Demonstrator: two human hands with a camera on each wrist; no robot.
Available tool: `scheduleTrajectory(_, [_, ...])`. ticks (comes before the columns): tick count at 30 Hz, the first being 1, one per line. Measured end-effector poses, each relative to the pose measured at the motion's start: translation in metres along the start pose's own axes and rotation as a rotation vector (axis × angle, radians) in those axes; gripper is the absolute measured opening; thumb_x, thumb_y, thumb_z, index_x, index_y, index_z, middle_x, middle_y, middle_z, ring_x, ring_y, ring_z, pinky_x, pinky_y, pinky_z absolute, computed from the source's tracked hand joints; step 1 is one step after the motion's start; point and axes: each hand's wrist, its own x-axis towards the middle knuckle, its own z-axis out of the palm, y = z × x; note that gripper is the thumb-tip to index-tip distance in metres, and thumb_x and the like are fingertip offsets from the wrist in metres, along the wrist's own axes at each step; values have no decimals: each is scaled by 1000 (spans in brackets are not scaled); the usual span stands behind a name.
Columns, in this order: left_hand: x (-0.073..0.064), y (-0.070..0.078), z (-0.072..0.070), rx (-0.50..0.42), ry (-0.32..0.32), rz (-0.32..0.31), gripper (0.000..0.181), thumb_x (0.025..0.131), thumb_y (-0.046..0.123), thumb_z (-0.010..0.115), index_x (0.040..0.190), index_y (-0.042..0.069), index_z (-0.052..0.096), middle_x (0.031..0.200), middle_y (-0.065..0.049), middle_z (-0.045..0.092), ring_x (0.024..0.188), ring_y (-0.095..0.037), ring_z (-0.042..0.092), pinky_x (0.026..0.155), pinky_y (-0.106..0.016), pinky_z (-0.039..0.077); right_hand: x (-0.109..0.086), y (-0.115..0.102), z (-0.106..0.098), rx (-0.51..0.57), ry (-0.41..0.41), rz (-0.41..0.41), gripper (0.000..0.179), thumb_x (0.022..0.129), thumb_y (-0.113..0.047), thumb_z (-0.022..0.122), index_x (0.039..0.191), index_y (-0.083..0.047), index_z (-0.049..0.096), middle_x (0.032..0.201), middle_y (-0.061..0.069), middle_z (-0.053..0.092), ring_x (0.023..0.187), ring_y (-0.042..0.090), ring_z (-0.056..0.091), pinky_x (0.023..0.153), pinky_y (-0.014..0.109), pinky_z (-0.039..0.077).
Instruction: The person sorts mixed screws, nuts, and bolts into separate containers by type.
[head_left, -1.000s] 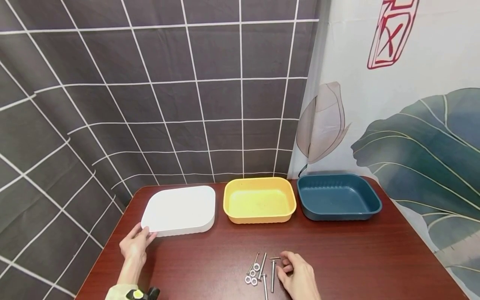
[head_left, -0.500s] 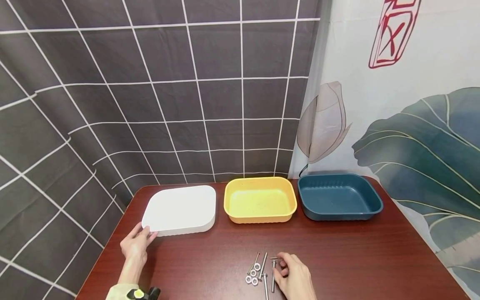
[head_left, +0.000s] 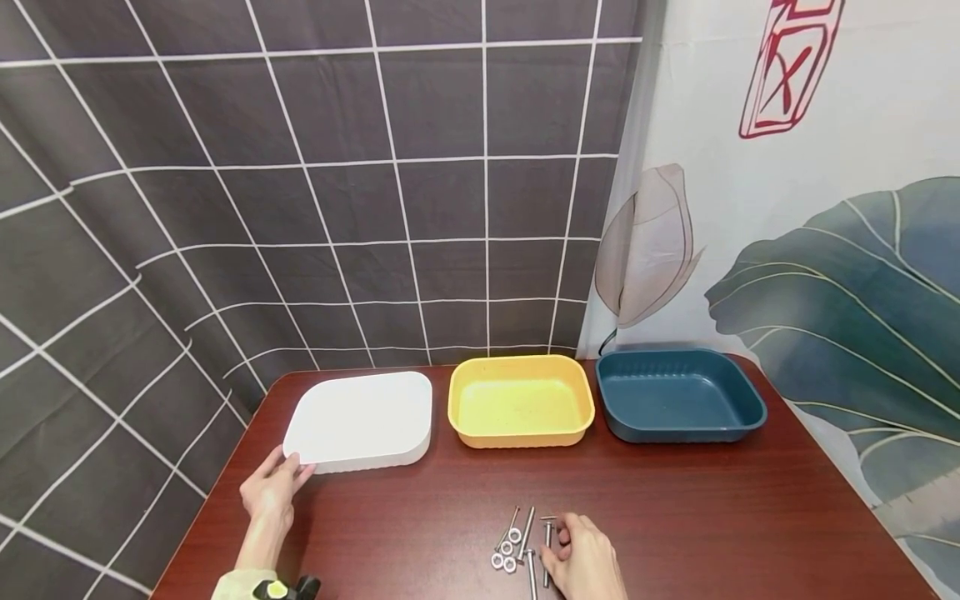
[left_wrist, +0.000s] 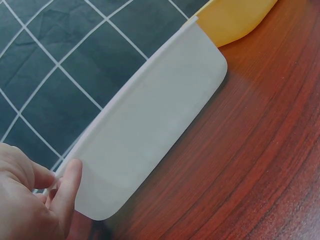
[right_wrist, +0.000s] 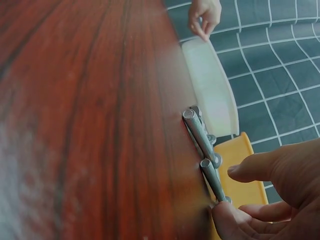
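Observation:
At the left, my left hand [head_left: 270, 492] pinches the near left corner rim of a white tray [left_wrist: 145, 120], thumb outside the wall. My right hand [head_left: 585, 554] is low over the table beside a loose group of metal hardware. Its thumb and index finger are spread apart around a bolt [head_left: 547, 546]; the index fingertip is right at the bolt's head end in the right wrist view. Another bolt [right_wrist: 200, 132] lies just beyond. Several hex nuts [head_left: 506, 547] and more bolts lie to the left of this hand. A short thin piece [head_left: 549, 517] lies crosswise near the fingertips.
A yellow tray [head_left: 521, 440] stands at the back middle, with a dark blue tray [head_left: 678, 435] to its right. All three trays line the back of the reddish-brown table [head_left: 420, 525]. Behind them hangs a dark curtain [head_left: 442, 200] with white grid lines.
My right hand has shifted left and slightly nearer, bringing its thumb and index finger around the bolt. My left hand stays on the white tray's rim.

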Motion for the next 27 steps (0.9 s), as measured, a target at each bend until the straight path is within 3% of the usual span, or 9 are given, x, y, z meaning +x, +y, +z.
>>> scheduleTrajectory(5, [0,0,1,-5,-10,-5,55,99,-2,54,151,-5,36,134,-22,42,64,0,65,77,-23,63,0,-2,-1,-19,-38,42,33,66,-11,89,88,-6,64,75,-9,49,60,0,53,50,30,50])
scheduleTrajectory(8, [0,1,1,-3,-13,-2,55,99,-2,54,151,-5,36,133,-23,42,65,0,65,78,-23,62,0,-2,0,-32,-35,48,34,66,-12,90,87,-7,64,74,-10,49,60,2,52,49,31,50])
scheduleTrajectory(15, [-2,2,0,2,-4,-5,55,98,-1,57,150,-4,38,100,-6,52,66,-1,66,78,-23,62,2,-3,4,-90,-79,96,33,67,-16,90,83,-8,63,70,-7,48,59,14,50,47,37,48])
scheduleTrajectory(20, [-3,2,-1,-9,-2,-14,55,98,-1,56,150,-4,38,95,-2,53,65,-2,67,78,-23,62,3,-5,5,-105,-106,122,33,67,-15,90,82,-8,61,70,-4,48,59,19,54,46,40,49])
scheduleTrajectory(27, [-2,0,0,-13,-6,-20,55,99,-1,55,150,-3,37,114,-12,50,66,-1,67,79,-22,62,3,-5,5,-116,-106,117,32,66,-9,87,81,-8,59,70,-4,48,59,21,54,46,40,49])
